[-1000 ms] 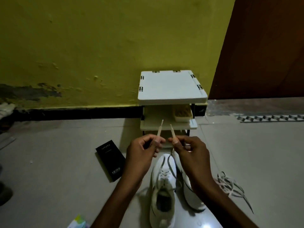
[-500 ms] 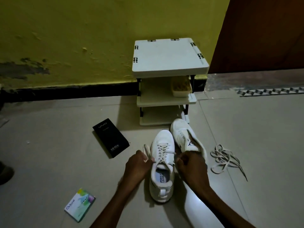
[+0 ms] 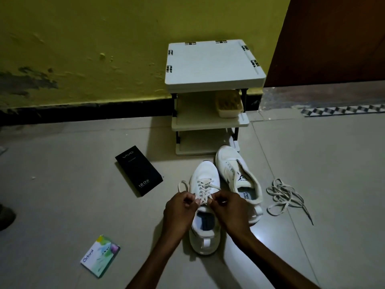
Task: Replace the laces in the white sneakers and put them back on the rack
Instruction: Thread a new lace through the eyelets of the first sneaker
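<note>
White sneaker (image 3: 205, 178), cream lace (image 3: 205, 189) criss-crossed.

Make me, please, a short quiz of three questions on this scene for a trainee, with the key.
1. True or false: the left hand and the right hand both pinch the lace of the laced sneaker.
2. Where on the rack does the tub stand? A: top shelf. B: middle shelf. C: bottom shelf.
3. Fill in: the loose lace lies to the ____ of the unlaced sneaker.
Key: 1 true; 2 B; 3 right.
</note>
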Available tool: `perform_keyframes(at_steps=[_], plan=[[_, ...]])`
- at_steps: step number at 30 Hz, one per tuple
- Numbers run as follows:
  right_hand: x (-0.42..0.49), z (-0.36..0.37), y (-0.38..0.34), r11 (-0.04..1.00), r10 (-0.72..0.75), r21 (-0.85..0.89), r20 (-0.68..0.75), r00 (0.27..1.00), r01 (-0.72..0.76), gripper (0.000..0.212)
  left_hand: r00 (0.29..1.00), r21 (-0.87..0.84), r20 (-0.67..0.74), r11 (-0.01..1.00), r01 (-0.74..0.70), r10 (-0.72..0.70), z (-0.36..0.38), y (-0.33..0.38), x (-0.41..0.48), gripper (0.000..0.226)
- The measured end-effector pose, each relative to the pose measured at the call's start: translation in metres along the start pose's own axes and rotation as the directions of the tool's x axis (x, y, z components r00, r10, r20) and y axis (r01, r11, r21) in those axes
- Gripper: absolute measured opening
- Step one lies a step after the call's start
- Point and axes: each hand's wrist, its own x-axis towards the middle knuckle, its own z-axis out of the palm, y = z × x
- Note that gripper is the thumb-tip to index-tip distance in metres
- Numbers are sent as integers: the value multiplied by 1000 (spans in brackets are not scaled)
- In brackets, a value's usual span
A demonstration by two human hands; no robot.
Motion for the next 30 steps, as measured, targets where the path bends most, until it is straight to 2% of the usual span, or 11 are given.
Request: perform_keyframes(at_steps=[9, 13, 16, 19, 24, 27, 30], plan=[[1, 2, 7, 990, -21, 143, 117, 993, 4, 10, 999, 92, -47, 995, 28, -23, -1, -4, -11, 16], [0, 0, 1, 971, 56, 222, 123, 991, -82, 13, 999, -139, 27, 990, 23, -20, -8, 0, -6, 12], [3, -6, -14, 954, 77, 277, 133, 988, -112, 19, 995, -256, 37, 963, -77, 90, -23, 16, -1, 15], [9, -13, -29, 975, 4, 217, 216, 976, -52, 13, 975, -315, 77, 933, -175, 209, -38, 34, 7, 18], [20, -16, -44, 989, -137, -1, 415, 899, 151, 13, 941, -343, 122, 903, -259, 317, -44, 57, 23, 13], [21, -14, -44, 985, -150, -15, 406, 901, 171, 25, 933, -334, 261, 930, -153, 247, -41, 52, 37, 25], [20, -18, -45, 990, -137, 27, 295, 946, 135, 34, 924, -166, 357, 983, -83, 138, -37, 34, 40, 36]])
